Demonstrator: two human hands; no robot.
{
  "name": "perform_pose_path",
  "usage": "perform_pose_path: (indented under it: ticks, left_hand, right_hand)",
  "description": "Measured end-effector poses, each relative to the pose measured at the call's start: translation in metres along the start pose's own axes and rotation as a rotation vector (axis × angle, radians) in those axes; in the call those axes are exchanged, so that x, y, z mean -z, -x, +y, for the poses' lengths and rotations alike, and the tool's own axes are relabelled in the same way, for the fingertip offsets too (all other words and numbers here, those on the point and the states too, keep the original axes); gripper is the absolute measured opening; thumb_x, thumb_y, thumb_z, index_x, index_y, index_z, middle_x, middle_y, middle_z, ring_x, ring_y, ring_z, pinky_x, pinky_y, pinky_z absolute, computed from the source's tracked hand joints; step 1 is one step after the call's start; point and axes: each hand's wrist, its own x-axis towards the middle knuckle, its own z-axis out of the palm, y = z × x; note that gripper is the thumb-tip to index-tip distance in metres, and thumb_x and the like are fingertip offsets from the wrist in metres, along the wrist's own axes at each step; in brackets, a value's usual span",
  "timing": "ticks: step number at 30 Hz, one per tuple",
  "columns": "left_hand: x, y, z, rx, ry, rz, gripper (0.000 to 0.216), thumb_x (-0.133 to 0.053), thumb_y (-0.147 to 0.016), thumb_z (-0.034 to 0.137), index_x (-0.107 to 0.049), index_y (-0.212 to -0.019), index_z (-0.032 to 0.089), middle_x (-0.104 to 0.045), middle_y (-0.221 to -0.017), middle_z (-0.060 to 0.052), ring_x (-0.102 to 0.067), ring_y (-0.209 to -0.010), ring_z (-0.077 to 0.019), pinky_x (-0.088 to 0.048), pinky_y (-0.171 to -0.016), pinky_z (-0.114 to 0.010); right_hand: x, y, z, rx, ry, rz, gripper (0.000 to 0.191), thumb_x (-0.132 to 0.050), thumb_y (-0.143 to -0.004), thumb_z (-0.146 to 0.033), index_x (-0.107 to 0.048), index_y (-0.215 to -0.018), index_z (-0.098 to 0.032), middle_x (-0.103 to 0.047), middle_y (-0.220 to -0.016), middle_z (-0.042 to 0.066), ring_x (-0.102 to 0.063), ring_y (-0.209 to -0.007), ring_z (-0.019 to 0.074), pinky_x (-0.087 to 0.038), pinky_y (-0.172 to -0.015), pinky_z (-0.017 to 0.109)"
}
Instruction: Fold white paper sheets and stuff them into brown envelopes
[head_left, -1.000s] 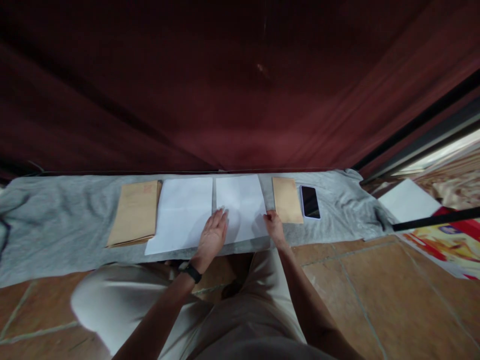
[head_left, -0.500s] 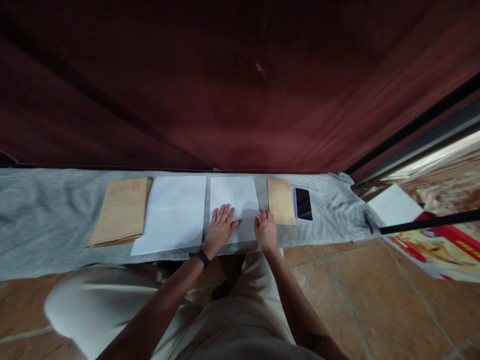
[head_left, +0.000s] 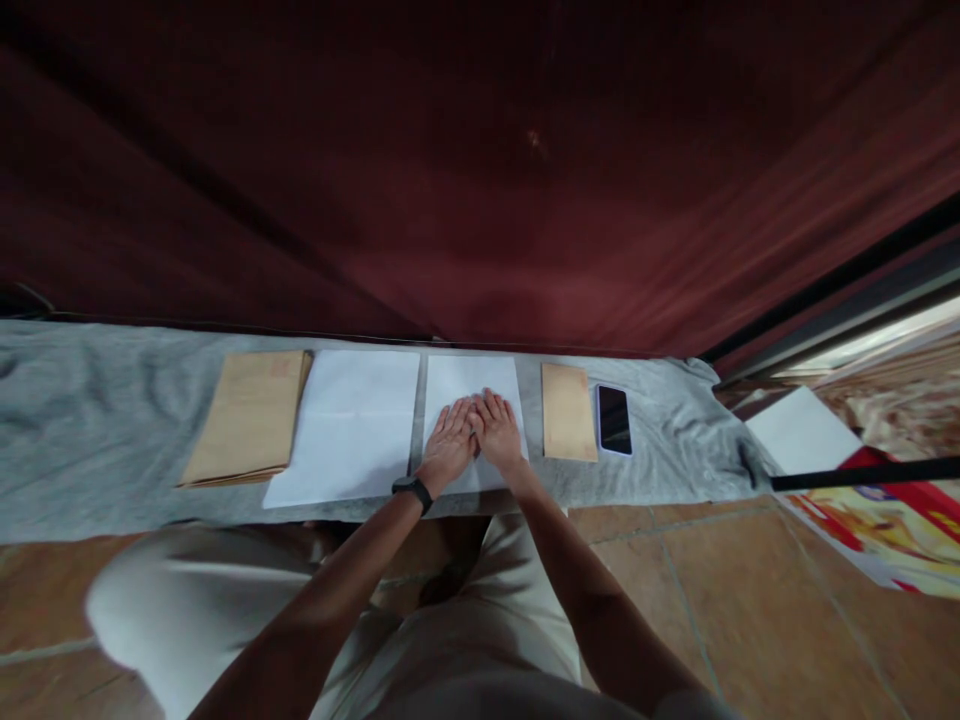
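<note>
A sheet of white paper [head_left: 472, 372] lies in front of me on a grey cloth. My left hand [head_left: 450, 440], with a dark band on its wrist, rests flat on this sheet, fingers stretched out. Right beside it and touching it, my right hand [head_left: 498, 430] also presses flat on the paper. To the left is a larger white stack or sheet of paper [head_left: 352, 425]. A small brown envelope [head_left: 568, 410] lies to the right of my hands, apart from them.
Large brown envelopes [head_left: 247, 415] are piled at the left. A phone [head_left: 614, 420] lies at the right on the grey cloth [head_left: 675, 440]. A dark red panel [head_left: 480, 220] rises behind. A colourful printed box or bag [head_left: 885, 525] is at the far right over the tiled floor [head_left: 720, 560].
My right hand has moved left from the sheet's right edge, near the small envelope, onto the paper beside my left hand. The view has shifted slightly.
</note>
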Motion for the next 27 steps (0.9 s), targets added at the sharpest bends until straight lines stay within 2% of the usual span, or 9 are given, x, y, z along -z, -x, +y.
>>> perform_pose_path:
  ticks: [7, 15, 22, 27]
  left_hand:
    - [0.005, 0.006, -0.002, 0.084, -0.005, 0.041, 0.062, -0.032, -0.102, 0.034, -0.037, -0.155, 0.002, -0.035, -0.164, -0.021, -0.025, -0.156, -0.0282, -0.024, -0.127, -0.048]
    - [0.005, 0.016, -0.008, 0.138, 0.015, 0.086, 0.063, -0.033, -0.102, 0.034, -0.032, -0.158, 0.006, -0.037, -0.163, -0.02, -0.028, -0.155, -0.0292, -0.026, -0.126, -0.051]
    - [0.005, -0.014, 0.007, 0.043, 0.052, 0.076, 0.06, -0.031, -0.102, 0.029, -0.035, -0.157, 0.005, -0.035, -0.165, -0.017, -0.023, -0.157, -0.0256, -0.022, -0.128, -0.048]
    - [0.001, -0.024, 0.005, 0.075, 0.039, 0.026, 0.06, -0.03, -0.103, 0.033, -0.04, -0.155, 0.005, -0.037, -0.163, -0.018, -0.027, -0.156, -0.0278, -0.021, -0.128, -0.05]
  right_hand:
    - [0.001, 0.013, 0.019, -0.053, 0.036, 0.041, 0.054, -0.037, -0.108, -0.038, -0.04, -0.158, -0.015, -0.034, -0.165, 0.016, -0.032, -0.153, 0.0297, -0.025, -0.123, 0.053]
    - [0.0, 0.021, 0.032, -0.052, 0.033, 0.112, 0.055, -0.037, -0.108, -0.038, -0.041, -0.156, -0.012, -0.037, -0.163, 0.018, -0.032, -0.152, 0.0303, -0.028, -0.122, 0.054]
    - [0.002, 0.021, 0.029, -0.062, 0.053, 0.107, 0.055, -0.037, -0.108, -0.037, -0.041, -0.156, -0.012, -0.037, -0.163, 0.018, -0.034, -0.151, 0.0304, -0.027, -0.123, 0.052]
    - [0.005, 0.021, 0.029, -0.074, 0.046, 0.082, 0.054, -0.037, -0.108, -0.037, -0.041, -0.156, -0.013, -0.038, -0.163, 0.017, -0.034, -0.152, 0.0302, -0.027, -0.123, 0.052]
